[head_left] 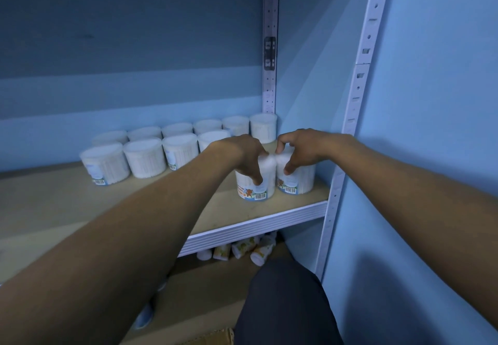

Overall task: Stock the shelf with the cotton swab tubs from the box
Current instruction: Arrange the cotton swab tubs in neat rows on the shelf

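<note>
The left hand grips one tub from above, fingers curled over its lid and down the side; the right hand holds a second tub likewise. Both tubs stand upright, touching, on the shelf near its front edge. They look light, rigid and smooth-walled, so a top-and-side hold seems best. Beyond the hands, more tubs stand in rows.
</note>
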`<act>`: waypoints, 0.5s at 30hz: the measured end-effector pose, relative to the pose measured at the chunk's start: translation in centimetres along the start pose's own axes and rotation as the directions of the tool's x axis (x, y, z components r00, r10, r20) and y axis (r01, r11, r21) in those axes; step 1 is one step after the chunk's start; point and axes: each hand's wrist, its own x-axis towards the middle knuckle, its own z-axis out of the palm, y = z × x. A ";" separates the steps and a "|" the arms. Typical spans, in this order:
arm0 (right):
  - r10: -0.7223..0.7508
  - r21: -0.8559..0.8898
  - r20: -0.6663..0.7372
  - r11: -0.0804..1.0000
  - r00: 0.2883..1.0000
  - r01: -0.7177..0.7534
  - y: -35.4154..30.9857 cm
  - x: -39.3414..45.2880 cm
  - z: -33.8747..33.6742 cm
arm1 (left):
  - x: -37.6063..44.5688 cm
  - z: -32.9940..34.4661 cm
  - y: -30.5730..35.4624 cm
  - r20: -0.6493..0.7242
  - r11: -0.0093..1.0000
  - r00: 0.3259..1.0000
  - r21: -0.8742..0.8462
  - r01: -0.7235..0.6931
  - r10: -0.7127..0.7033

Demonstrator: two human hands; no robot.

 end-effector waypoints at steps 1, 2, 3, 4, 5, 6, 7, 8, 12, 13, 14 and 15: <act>-0.001 -0.005 0.000 1.000 1.000 0.001 -0.1 -0.3 0.0 | -0.2 0.0 0.0 -0.004 1.000 1.000 -0.004 -0.007 0.007; 0.000 -0.010 0.002 1.000 1.000 0.000 -0.1 -0.5 0.0 | -0.4 0.1 0.1 -0.008 1.000 1.000 -0.006 -0.014 0.014; 0.001 -0.016 0.004 1.000 1.000 -0.001 -0.2 -0.8 0.0 | -0.6 0.1 0.2 -0.010 1.000 1.000 -0.009 -0.020 0.020; 0.002 -0.021 0.005 1.000 1.000 -0.002 -0.2 -1.1 0.0 | -0.8 0.1 0.2 -0.012 1.000 1.000 -0.013 -0.025 0.025; 0.004 -0.024 0.004 1.000 1.000 -0.003 -0.2 -1.3 0.0 | -1.0 0.1 0.3 -0.014 0.999 0.999 -0.018 -0.031 0.031; 0.005 -0.025 0.001 1.000 1.000 -0.005 -0.3 -1.6 0.0 | -1.1 0.2 0.3 -0.015 0.999 0.999 -0.022 -0.038 0.038; 0.004 -0.024 -0.002 1.000 1.000 -0.004 -0.3 -1.8 0.1 | -1.3 0.2 0.4 -0.014 0.999 0.999 -0.025 -0.046 0.045; 0.004 -0.024 -0.003 1.000 1.000 -0.004 -0.3 -2.0 0.0 | -1.4 0.2 0.3 -0.013 0.998 0.999 -0.026 -0.053 0.053; 0.003 -0.031 0.040 1.000 0.999 -0.001 -0.3 -2.7 -0.6 | -1.8 -0.4 -0.2 0.016 0.998 0.998 -0.039 -0.057 0.057; 0.007 -0.031 0.046 1.000 0.999 -0.005 -0.3 -2.8 -0.8 | -1.8 -0.6 -0.4 0.034 0.998 0.998 -0.042 -0.050 0.052; 0.013 -0.035 0.044 0.999 0.999 -0.012 -0.3 -2.9 -1.1 | -1.9 -0.9 -0.5 0.057 0.998 0.997 -0.045 -0.041 0.043; 0.020 -0.047 0.035 0.999 0.999 -0.018 -0.4 -3.0 -1.3 | -1.8 -1.1 -0.7 0.081 0.998 0.996 -0.048 -0.028 0.032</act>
